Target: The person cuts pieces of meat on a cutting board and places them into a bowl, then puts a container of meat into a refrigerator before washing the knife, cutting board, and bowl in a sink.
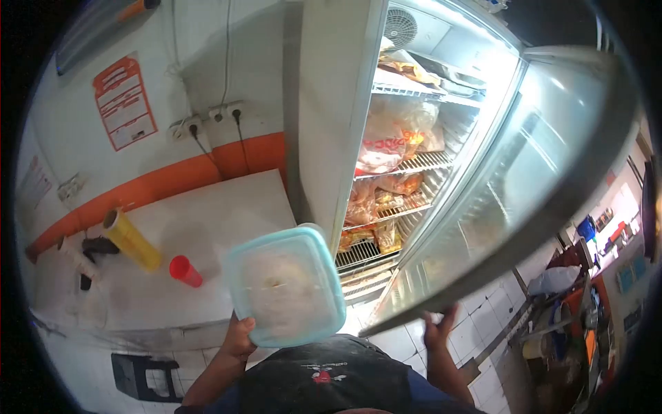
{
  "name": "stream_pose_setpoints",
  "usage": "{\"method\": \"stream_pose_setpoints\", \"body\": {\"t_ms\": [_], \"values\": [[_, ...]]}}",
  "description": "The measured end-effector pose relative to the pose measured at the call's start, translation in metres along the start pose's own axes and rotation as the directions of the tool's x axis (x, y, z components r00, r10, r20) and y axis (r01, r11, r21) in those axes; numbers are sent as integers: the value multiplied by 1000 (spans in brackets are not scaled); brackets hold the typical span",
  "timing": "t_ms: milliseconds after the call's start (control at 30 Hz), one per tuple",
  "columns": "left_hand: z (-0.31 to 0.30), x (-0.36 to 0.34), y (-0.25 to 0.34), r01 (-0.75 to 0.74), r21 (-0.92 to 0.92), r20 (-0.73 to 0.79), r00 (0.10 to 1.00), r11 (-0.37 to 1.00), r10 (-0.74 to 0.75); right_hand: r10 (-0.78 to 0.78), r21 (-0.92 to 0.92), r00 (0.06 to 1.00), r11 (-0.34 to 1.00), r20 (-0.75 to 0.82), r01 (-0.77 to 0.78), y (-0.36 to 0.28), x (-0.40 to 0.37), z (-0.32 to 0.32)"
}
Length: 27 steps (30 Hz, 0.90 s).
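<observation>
My left hand (241, 337) grips the lower left corner of a square plastic container (286, 286) with a pale blue rim and a see-through lid; something whitish shows inside. On the right, my right hand (440, 327) is at the lower edge of the open glass door (483, 228), its fingers partly spread and partly hidden behind the frame. Between them stands the lit fridge (331, 124), with filled plastic bags (396, 131) on its wire shelves.
A white table (227, 207) at the left bears a yellow roll (132, 240) and a red cup (185, 271). Plugs and cables (194, 129) hang on the wall. A dark stool (145, 378) is at the lower left. Cluttered shelves (565, 331) stand far right.
</observation>
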<state>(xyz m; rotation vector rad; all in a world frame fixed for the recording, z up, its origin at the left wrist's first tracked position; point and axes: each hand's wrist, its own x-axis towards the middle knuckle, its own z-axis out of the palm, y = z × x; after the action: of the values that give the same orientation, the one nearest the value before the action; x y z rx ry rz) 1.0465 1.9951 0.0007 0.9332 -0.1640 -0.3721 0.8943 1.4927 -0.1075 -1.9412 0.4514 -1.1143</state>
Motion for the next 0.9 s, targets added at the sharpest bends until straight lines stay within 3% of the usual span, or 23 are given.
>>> {"method": "stream_pose_setpoints", "body": {"t_ms": [33, 67, 100, 133, 167, 200, 267, 300, 333, 367, 400, 467, 533, 633, 767, 800, 867, 900], "values": [[7, 17, 3, 8, 1, 20, 1000, 1000, -8, -57, -157, 996, 987, -73, 45, 36, -7, -39], [18, 33, 6, 92, 29, 52, 994, 995, -94, -39, -6, 991, 999, -127, 38, -9, 15, -68], [32, 49, 10, 178, 64, 79, 980, 982, -183, 15, 87, 981, 996, -194, 2, 5, 27, -95], [49, 63, 14, 189, 79, 98, 976, 979, -196, -57, 78, 966, 994, -254, 79, 20, 37, -120], [68, 76, 18, 192, 59, 179, 963, 980, -199, -37, 22, 940, 999, -338, 47, -24, 58, -127], [87, 90, 18, 194, 32, 259, 946, 980, -196, 96, 3, 871, 994, -482, -108, -2, 69, -146], [123, 122, 14, 180, 53, 355, 916, 982, -187, 228, 229, 834, 965, -502, -126, 24, 88, -184], [139, 138, 13, 163, 67, 430, 886, 984, -176, 225, 234, 830, 965, -511, -117, 25, 92, -187], [154, 153, 11, 150, 67, 436, 885, 986, -165, -42, -264, 816, 955, -576, -137, 9, 100, -184], [168, 167, 8, 161, 97, 470, 862, 982, -187, -306, -691, 808, 704, -503, -164, -9, 109, -179], [184, 181, 7, 165, 128, 500, 841, 978, -208, -312, -682, 804, 715, -506, -152, -40, 123, -168], [226, 204, 12, 140, 157, 515, 833, 978, -202, -704, -858, 686, 454, -183, 238, -107, 162, -125], [265, 238, 14, 119, 201, 529, 822, 972, -210, -758, -473, 648, 597, -70, 647, -119, 226, -70], [330, 284, 10, -35, 272, 612, 777, 962, -145, -692, -294, 721, 694, -23, 657, -108, 284, -21], [421, 329, 39, -26, 414, 729, 608, 910, -315, -766, -317, 630, 633, -125, 707, -111, 351, -32], [436, 354, 34, -183, 371, 805, 553, 911, -216, -779, -323, 611, 619, -140, 716, -111, 365, -35], [466, 372, 54, -438, 592, 725, 657, 677, -208, -804, -338, 571, 591, -169, 732, -109, 389, -35], [483, 380, 62, -480, 641, 718, 651, 599, -248, -813, -338, 556, 579, -172, 742, -107, 398, -30]]}}
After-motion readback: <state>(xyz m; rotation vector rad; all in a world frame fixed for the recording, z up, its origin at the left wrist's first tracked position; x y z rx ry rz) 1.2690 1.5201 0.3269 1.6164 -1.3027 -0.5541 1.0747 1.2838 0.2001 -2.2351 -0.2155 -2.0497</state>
